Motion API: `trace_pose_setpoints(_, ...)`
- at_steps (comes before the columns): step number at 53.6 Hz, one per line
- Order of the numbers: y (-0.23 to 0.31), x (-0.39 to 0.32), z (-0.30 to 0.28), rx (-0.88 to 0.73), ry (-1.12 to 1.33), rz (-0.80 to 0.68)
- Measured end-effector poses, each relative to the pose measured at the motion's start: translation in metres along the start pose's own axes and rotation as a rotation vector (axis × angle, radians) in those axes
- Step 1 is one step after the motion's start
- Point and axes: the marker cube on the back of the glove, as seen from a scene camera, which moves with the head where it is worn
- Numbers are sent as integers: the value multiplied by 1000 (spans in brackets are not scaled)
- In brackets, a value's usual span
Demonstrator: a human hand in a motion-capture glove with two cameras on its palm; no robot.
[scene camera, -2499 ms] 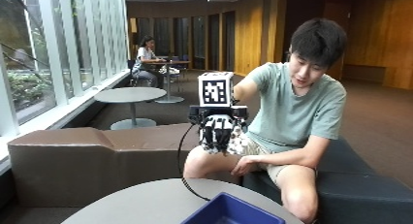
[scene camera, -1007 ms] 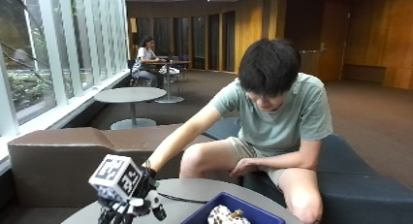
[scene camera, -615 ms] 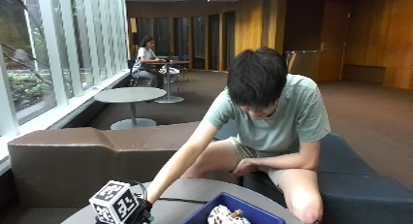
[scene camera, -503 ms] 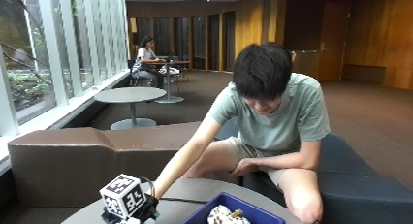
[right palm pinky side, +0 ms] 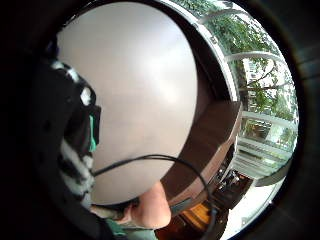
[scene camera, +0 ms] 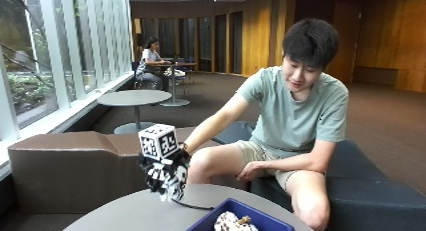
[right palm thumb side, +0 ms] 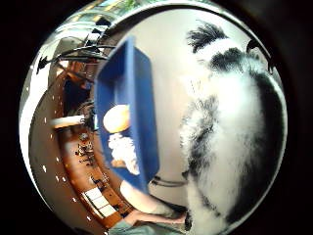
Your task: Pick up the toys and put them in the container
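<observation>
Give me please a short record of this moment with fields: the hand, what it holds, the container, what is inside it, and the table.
hand: gloved right hand, raised above the table, fingers curled round a toy
held: black-and-white plush toy, off the table surface
container: blue container on the table, beside the hand
inside: an orange-yellow toy and a white fluffy toy
table: round grey table
bare hand: resting on the person's knee
</observation>
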Motion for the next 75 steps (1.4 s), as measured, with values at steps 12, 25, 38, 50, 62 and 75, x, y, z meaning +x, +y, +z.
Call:
trace_pose_setpoints(12, 35, -52, -127, 119, 27, -119)
trace_pose_setpoints(25, 36, -153, -212, 388, -16, -212)
trace_pose_setpoints(38, 7, -246, -192, 356, -129, -238)
trace_pose_setpoints(50, -17, -273, -144, 229, -65, -184)
trace_pose_setpoints(62, -38, -296, -108, -141, 68, -108)
trace_pose_setpoints(75, -13, -286, -107, -151, 14, -139)
